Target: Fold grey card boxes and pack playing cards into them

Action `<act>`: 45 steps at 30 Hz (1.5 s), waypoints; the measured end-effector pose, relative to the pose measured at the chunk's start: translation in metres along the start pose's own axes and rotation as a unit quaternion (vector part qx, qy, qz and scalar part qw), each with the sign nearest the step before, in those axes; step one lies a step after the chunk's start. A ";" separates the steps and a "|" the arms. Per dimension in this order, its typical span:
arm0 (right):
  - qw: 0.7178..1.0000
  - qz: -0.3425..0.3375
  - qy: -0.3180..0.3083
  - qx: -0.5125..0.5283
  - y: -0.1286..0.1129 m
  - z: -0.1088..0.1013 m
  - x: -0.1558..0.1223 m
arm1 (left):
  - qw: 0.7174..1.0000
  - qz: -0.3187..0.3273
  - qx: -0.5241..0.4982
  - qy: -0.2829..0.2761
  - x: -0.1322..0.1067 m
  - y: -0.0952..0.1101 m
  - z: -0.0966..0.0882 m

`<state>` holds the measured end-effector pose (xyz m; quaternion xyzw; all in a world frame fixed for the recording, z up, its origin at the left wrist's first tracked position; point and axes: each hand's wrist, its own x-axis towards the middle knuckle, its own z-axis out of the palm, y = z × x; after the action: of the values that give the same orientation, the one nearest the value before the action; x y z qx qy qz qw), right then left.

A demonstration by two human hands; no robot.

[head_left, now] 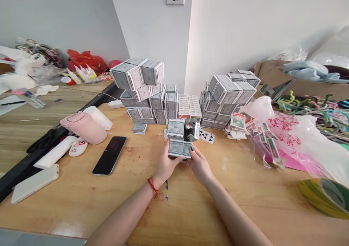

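Holding card block [179,149] in hands [166,166]; red print [285,124] on bag [317,144] illegible.

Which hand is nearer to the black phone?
Left. The left hand is to the right of the black phone; the right hand is farther right.

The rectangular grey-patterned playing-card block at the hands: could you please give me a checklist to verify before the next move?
1. Bare left hand on the grey-patterned card block: ok, at its left side.
2. Bare right hand on it: ok, at its right side.
3. Similar grey-patterned upper block attached to it: cannot tell.
4. Tall grey-patterned left stack and right stack: ok, both standing beyond the hands.
5. Flat black-screened phone away from the left hand: ok.
6. Surface beyond the right hand free of loose cards: not ok, a white black-clubs card lies there.
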<state>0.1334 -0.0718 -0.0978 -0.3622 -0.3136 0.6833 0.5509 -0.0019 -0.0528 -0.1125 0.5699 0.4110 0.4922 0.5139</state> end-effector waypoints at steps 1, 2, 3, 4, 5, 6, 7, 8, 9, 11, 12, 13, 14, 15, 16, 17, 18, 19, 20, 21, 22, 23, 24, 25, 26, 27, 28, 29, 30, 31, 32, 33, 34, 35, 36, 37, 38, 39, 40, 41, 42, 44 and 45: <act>1.000 -0.002 0.000 -0.004 0.000 0.000 0.000 | 1.000 -0.001 0.001 -0.002 0.000 0.000 0.000; 1.000 -0.005 0.000 -0.006 0.001 0.001 0.000 | 1.000 -0.001 0.002 -0.004 0.000 0.000 0.000; 1.000 -0.007 0.000 -0.005 0.001 0.001 0.001 | 1.000 -0.001 0.001 -0.006 0.001 0.001 -0.001; 1.000 -0.008 0.000 -0.003 0.002 0.001 0.001 | 1.000 0.000 0.002 -0.007 0.001 0.001 -0.001; 1.000 -0.009 0.000 0.000 0.002 0.001 0.001 | 1.000 0.000 0.002 -0.007 0.001 0.001 -0.001; 1.000 -0.011 0.002 0.001 0.002 0.002 0.001 | 1.000 0.000 0.002 -0.007 0.001 0.001 -0.001; 1.000 -0.013 0.004 -0.001 0.002 0.002 0.001 | 1.000 -0.001 0.002 -0.007 0.001 0.001 0.000; 1.000 -0.016 0.008 -0.004 0.002 0.002 0.001 | 1.000 0.000 0.000 -0.009 0.001 0.002 0.000; 1.000 -0.019 0.013 -0.010 0.001 0.002 0.001 | 1.000 0.001 -0.003 -0.010 0.001 0.003 0.000; 0.999 -0.020 0.022 -0.019 -0.001 0.003 0.000 | 1.000 0.006 -0.007 -0.012 0.001 0.004 0.001; 0.999 -0.017 0.022 -0.020 -0.003 0.003 0.000 | 1.000 0.009 -0.007 -0.012 0.001 0.005 0.001; 1.000 -0.013 0.019 -0.019 -0.004 0.003 0.000 | 1.000 0.012 -0.005 -0.012 0.001 0.006 0.001; 1.000 -0.009 0.013 -0.015 -0.006 0.003 0.000 | 1.000 0.014 -0.002 -0.014 0.001 0.006 0.001; 1.000 -0.006 0.006 -0.009 -0.007 0.002 -0.001 | 1.000 0.015 0.002 -0.018 0.001 0.007 0.001; 1.000 -0.006 0.000 -0.002 -0.008 0.002 -0.001 | 1.000 0.017 0.005 -0.023 0.001 0.007 0.001; 1.000 -0.006 -0.003 0.006 -0.008 0.002 0.000 | 0.999 0.019 0.007 -0.029 0.001 0.007 0.001; 1.000 -0.007 -0.004 0.013 -0.007 0.001 0.000 | 0.999 0.022 0.008 -0.035 0.001 0.006 0.000; 1.000 -0.007 -0.001 0.018 -0.007 0.001 0.000 | 0.999 0.024 0.011 -0.040 0.001 0.005 0.000; 1.000 -0.006 0.003 0.021 -0.006 0.000 0.000 | 0.999 0.025 0.015 -0.043 0.002 0.004 -0.001; 1.000 -0.004 0.009 0.021 -0.005 0.000 0.000 | 0.998 0.026 0.021 -0.045 0.002 0.003 -0.001; 1.000 -0.002 0.014 0.020 -0.004 -0.001 0.000 | 0.998 0.025 0.027 -0.047 0.002 0.002 -0.002; 1.000 0.000 0.017 0.019 -0.003 -0.001 0.000 | 0.998 0.025 0.031 -0.049 0.002 0.002 -0.002; 1.000 0.002 0.020 0.019 -0.003 -0.002 0.000 | 0.998 0.024 0.034 -0.049 0.003 0.001 -0.003; 1.000 0.004 0.021 0.020 -0.003 -0.002 0.000 | 0.998 0.023 0.035 -0.049 0.003 0.001 -0.003; 0.999 0.006 0.023 0.022 -0.003 -0.003 0.000 | 0.998 0.023 0.035 -0.047 0.003 0.002 -0.003; 0.999 0.007 0.023 0.024 -0.003 -0.003 0.000 | 0.998 0.023 0.035 -0.044 0.003 0.002 -0.003; 0.999 0.007 0.024 0.027 -0.003 -0.003 0.000 | 0.998 0.023 0.035 -0.040 0.003 0.002 -0.002; 0.999 0.007 0.026 0.028 -0.003 -0.003 0.000 | 0.998 0.023 0.034 -0.037 0.003 0.003 -0.002; 0.999 0.006 0.028 0.027 -0.003 -0.003 0.001 | 0.999 0.023 0.033 -0.036 0.003 0.003 -0.002; 0.999 0.006 0.031 0.026 -0.003 -0.003 0.001 | 0.999 0.021 0.032 -0.035 0.003 0.002 -0.001; 0.999 0.006 0.034 0.023 -0.003 -0.002 0.001 | 0.999 0.019 0.032 -0.034 0.003 0.002 -0.001; 0.999 0.006 0.038 0.020 -0.003 -0.001 0.001 | 0.999 0.016 0.031 -0.034 0.003 0.001 -0.001; 0.999 0.006 0.041 0.019 -0.003 -0.001 0.001 | 0.999 0.012 0.032 -0.034 0.003 0.000 -0.001; 0.999 0.005 0.044 0.021 -0.002 0.000 0.001 | 0.999 0.008 0.031 -0.035 0.003 -0.001 -0.001; 0.999 0.005 0.046 0.025 -0.002 0.000 0.001 | 0.999 0.006 0.030 -0.035 0.003 -0.002 -0.001; 0.998 0.005 0.048 0.030 -0.002 0.000 0.001 | 0.999 0.004 0.028 -0.035 0.003 -0.002 -0.001; 0.998 0.007 0.050 0.037 -0.001 -0.001 0.001 | 0.999 0.003 0.025 -0.035 0.003 -0.001 -0.001; 0.998 0.010 0.051 0.043 -0.001 -0.001 0.001 | 0.999 0.003 0.022 -0.034 0.004 -0.001 -0.001; 0.998 0.014 0.049 0.046 -0.002 -0.002 0.001 | 0.999 0.002 0.018 -0.034 0.004 0.001 -0.002; 0.998 0.018 0.043 0.047 -0.003 -0.002 0.001 | 0.999 0.001 0.014 -0.034 0.004 0.002 -0.002; 0.998 0.022 0.033 0.045 -0.004 -0.002 0.001 | 0.999 0.001 0.007 -0.035 0.003 0.004 -0.002; 0.999 0.028 0.007 0.041 -0.008 -0.001 0.000 | 0.999 -0.001 -0.016 -0.038 0.003 0.006 -0.002; 0.999 0.030 -0.005 0.039 -0.009 -0.001 -0.001 | 0.999 -0.003 -0.031 -0.040 0.003 0.006 -0.002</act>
<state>0.1389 -0.0705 -0.0904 -0.3459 -0.2784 0.7132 0.5425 -0.0032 -0.0504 -0.1060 0.5717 0.3763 0.4803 0.5485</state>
